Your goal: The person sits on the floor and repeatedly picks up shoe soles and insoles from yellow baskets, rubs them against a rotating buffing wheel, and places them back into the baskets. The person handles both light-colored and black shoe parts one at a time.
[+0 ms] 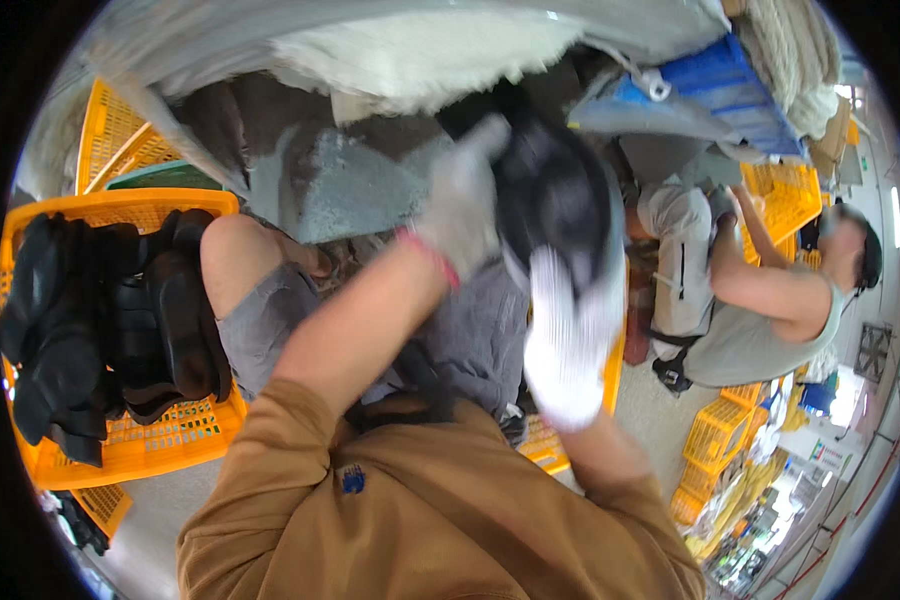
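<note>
A black shoe (555, 200), smeared by motion, is held up in front of me, close under a fluffy white roll (425, 60). My left hand (460, 195), in a greyish work glove with a pink band at the wrist, grips the shoe's left side near its far end. From below, my right hand (570, 340) in a white knitted glove clasps the near end. Whether the shoe touches the white roll, I cannot tell. Blur hides the exact placing of the fingers.
A yellow crate (130, 455) heaped with black shoes (180, 325) stands to my left. Grey machine housing (340, 185) lies ahead, with a blue panel (710, 90) at its right. Another person (770, 290) sits at the right near yellow crates (720, 430).
</note>
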The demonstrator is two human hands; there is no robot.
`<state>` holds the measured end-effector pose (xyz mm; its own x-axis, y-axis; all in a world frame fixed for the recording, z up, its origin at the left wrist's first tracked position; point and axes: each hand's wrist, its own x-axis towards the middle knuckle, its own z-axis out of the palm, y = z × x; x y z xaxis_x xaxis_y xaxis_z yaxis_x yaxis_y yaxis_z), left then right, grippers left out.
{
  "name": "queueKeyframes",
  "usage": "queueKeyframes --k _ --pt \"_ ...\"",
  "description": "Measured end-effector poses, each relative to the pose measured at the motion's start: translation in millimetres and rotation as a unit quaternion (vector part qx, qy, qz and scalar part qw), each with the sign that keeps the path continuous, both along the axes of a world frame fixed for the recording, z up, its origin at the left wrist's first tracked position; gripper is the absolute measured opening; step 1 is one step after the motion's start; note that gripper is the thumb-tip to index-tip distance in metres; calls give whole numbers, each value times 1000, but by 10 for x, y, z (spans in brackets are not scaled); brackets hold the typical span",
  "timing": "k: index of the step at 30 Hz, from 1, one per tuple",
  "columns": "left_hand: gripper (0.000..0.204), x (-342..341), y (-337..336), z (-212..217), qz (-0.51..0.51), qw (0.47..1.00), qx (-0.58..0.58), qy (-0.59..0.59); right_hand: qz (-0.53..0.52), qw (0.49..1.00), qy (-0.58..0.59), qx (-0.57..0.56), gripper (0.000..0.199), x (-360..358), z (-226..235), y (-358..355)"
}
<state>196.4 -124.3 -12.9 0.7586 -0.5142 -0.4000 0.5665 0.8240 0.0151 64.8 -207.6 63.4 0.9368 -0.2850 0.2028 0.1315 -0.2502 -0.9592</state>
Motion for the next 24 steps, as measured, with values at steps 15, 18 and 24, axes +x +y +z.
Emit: queueKeyframes --k 15,18,24 --pt "55 100 269 -640 69 955 257 -128 77 971 162 -155 93 821 -179 -126" --pt "57 459 -179 -652 126 929 342 -58 -26 983 27 -182 107 746 -226 -230" --pt "85 759 899 -558 -143 643 726 -200 -47 992 91 -71 75 1499 -793 -228"
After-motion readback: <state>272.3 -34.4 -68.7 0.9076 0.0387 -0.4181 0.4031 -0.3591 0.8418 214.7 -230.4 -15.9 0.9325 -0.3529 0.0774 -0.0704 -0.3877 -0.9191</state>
